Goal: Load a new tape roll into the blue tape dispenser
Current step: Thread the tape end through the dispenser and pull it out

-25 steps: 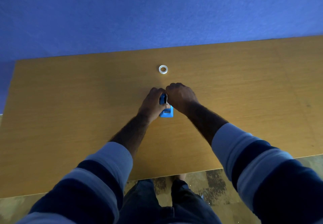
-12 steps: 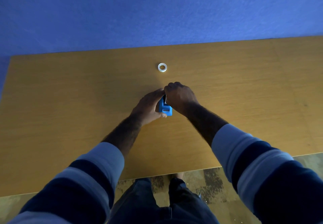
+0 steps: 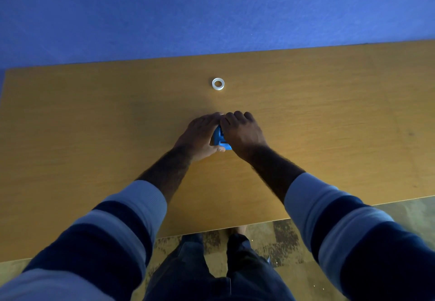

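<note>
A small blue tape dispenser (image 3: pixel 220 139) stands on the wooden table (image 3: pixel 94 124), mostly covered by both hands. My left hand (image 3: pixel 200 136) wraps its left side, thumb along the near end. My right hand (image 3: pixel 242 131) covers its top and right side, fingers curled over it. A white ring of tape (image 3: pixel 218 83) lies flat on the table farther back, apart from both hands. Whether a roll sits inside the dispenser is hidden.
A blue wall (image 3: pixel 211 6) rises behind the table's far edge. The table's near edge (image 3: pixel 223 229) runs just in front of my legs, with patterned floor (image 3: pixel 282 242) below.
My left hand has flattened and slid round the dispenser's left side. The right hand has shifted a little to the right over its top. The white ring has not moved.
</note>
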Motion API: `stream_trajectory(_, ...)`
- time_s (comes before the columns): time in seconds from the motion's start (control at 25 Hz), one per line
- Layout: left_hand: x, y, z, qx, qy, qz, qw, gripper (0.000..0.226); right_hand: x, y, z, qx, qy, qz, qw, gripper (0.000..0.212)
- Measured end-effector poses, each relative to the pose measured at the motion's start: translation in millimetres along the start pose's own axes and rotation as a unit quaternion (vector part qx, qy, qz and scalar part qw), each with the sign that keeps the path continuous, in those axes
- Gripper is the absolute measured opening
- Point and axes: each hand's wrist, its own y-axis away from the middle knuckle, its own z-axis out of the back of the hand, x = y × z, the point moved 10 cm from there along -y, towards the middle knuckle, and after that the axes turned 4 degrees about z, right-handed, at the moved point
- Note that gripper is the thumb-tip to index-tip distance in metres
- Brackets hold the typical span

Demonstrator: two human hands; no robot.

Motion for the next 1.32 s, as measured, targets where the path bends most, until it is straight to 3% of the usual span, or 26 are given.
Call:
stream_trajectory(0.16, 2, 2, 1, -0.002, -0.001, 0.001, 1.0, 0.11, -3, 8, 4, -0.032, -0.026, -0.041, 0.998, 0.035)
stream_trajectory(0.24, 1, 4, 1, -0.008, -0.002, -0.003, 1.0, 0.113, -14, 22, 8, -0.066, -0.112, -0.138, 0.982, 0.028)
stream_trajectory(0.32, 2, 4, 1, -0.011, -0.002, 0.003, 1.0, 0.114, -29, 46, 0, -0.084, -0.239, -0.293, 0.922, 0.028)
stream_trajectory(0.4, 3, 4, 1, -0.01, -0.001, 0.01, 1.0, 0.114, -39, 67, -23, -0.068, -0.387, -0.446, 0.804, 0.019)
stream_trajectory(0.52, 2, 2, -1, -0.005, -0.007, 0.003, 1.0, 0.113, -29, 73, -57, -0.007, -0.608, -0.602, 0.518, 0.02)
stream_trajectory(0.56, 2, 2, -1, -0.005, -0.007, 0.0, 1.0, 0.112, -22, 69, -60, 0.023, -0.638, -0.621, 0.455, 0.023)
stream_trajectory(0.64, 3, 1, -1, -0.003, -0.005, 0.005, 1.0, 0.11, -15, 62, -62, 0.075, -0.663, -0.63, 0.397, 0.027)
stream_trajectory(0.72, 3, 1, 0, -0.006, -0.004, 0.005, 1.0, 0.108, -13, 57, -65, 0.094, -0.667, -0.63, 0.386, 0.033)
stream_trajectory(1.0, 3, 1, -1, -0.002, -0.005, 0.006, 1.0, 0.108, -18, 53, -71, 0.111, -0.619, -0.656, 0.416, 0.036)
stream_trajectory(1.2, 1, 2, 1, -0.013, 0.0, -0.005, 1.0, 0.107, -17, 53, -70, 0.077, -0.629, -0.677, 0.373, 0.022)
stream_trajectory(1.32, -1, 3, 2, -0.02, 0.003, -0.009, 1.0, 0.107, -18, 52, -69, 0.064, -0.636, -0.67, 0.378, 0.02)
